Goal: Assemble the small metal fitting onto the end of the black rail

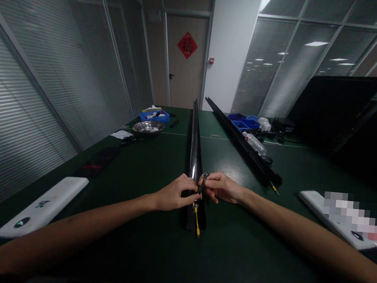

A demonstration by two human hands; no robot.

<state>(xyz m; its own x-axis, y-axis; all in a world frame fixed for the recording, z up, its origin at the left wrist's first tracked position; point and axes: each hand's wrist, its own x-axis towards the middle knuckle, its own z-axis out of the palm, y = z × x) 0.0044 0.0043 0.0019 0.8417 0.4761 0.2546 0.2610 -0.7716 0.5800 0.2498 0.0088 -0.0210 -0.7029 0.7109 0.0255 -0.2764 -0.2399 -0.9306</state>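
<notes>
A long black metal channel [193, 146] lies lengthwise on the green table, its near end below my hands. My right hand [223, 187] pinches a small metal wrench [204, 181] over the channel's right edge, the wrench head pointing up and away. From the left, my left hand [178, 193] reaches over the channel, thumb and fingers closed near the wrench's lower end. What those fingertips grip is hidden. Just under them a yellow wire [197, 221] with a metal terminal hangs along the channel's near end.
A second black channel [244, 144] lies to the right, a yellow-green wire [274, 188] at its end. Beyond it are a plastic bottle [254, 144] and blue bins [240, 125]. At left are a metal bowl [148, 128], a blue tray [154, 115] and a white case [44, 206].
</notes>
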